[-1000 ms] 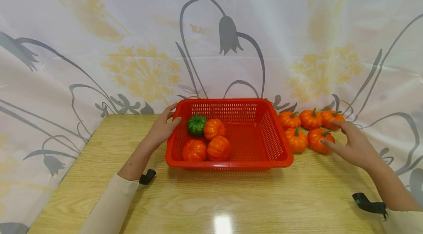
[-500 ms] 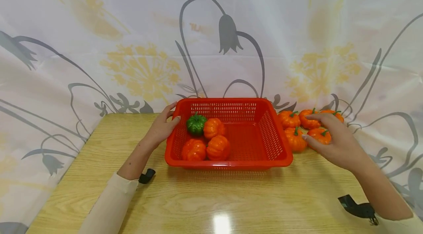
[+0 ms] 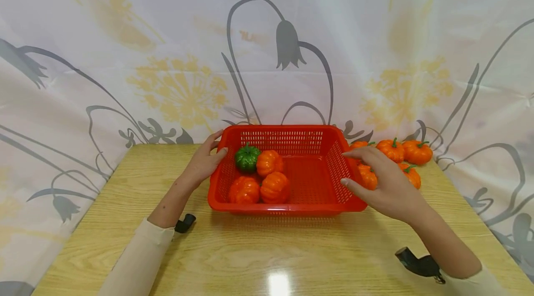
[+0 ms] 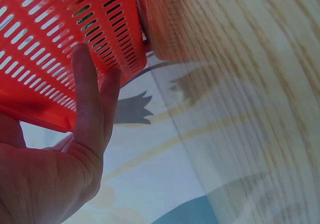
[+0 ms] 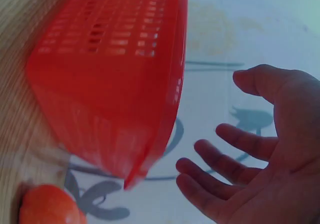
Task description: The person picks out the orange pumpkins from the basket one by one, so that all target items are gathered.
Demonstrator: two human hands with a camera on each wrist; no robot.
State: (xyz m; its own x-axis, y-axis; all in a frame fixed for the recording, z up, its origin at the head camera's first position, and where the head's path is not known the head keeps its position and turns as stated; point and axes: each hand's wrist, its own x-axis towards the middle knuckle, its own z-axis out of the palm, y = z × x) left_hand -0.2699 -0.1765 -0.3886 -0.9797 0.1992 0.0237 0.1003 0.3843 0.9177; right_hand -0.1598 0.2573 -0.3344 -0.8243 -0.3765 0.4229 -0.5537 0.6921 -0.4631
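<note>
Two pale sleeves (image 3: 135, 259) come in at the near edge, each with a black clip (image 3: 419, 263) by the wrist; under them spreads the bench (image 3: 250, 245), wood-grained, with a bright patch of glare in front; the right hand (image 3: 388, 187) hangs over the right end of the basket (image 3: 288, 208), thumb and fingers spread and loosely bent, nothing between them, and the right wrist view shows them apart from the red wall; the left hand (image 3: 206, 161) grips the left end, thumb over the rim, fingers against the slotted outside.

The basket sits on the bench between the hands; in its left half, two orange pumpkins (image 3: 244, 190) lie side by side at the near wall; behind them are a green pumpkin (image 3: 247, 158), stem up, and a third orange one (image 3: 269, 163) just to its right.

Outside, right of the basket, five more orange pumpkins stand in a cluster; two make the nearer row (image 3: 412, 176), partly hidden by the right hand, and three the farther row (image 3: 390, 150), green stems up; beyond the bench hangs a pale cloth (image 3: 179, 31) printed with grey and yellow flowers.
</note>
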